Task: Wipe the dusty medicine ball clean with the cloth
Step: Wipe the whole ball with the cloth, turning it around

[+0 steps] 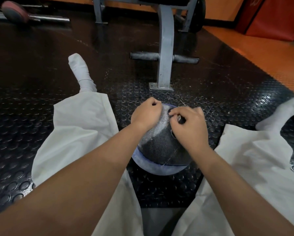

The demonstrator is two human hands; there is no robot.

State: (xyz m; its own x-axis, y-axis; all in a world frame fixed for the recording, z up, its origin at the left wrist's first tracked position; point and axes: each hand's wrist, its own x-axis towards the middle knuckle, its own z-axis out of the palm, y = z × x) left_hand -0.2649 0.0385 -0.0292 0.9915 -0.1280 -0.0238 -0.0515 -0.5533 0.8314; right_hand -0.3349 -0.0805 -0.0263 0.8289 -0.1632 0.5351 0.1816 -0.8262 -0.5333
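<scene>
Fingers (156, 104) of left hand (147, 113) clenched, nothing seen inside, resting on upper left of dusty dark-grey textured medicine ball with blue band (158, 143). Right hand (192, 128) fingers (174, 114) pinching small dark item (181, 120) (too small to identify) atop ball. Ball on black studded rubber floor (173, 188), between white-trousered legs (78, 130).

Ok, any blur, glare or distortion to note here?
All head view: dim, uneven light, with the studs of the black floor mat catching small glints; wide-angle bending toward the edges; the medicine ball is sharp, the right hand slightly smeared, so the small dark item it pinches is unreadable.
</scene>
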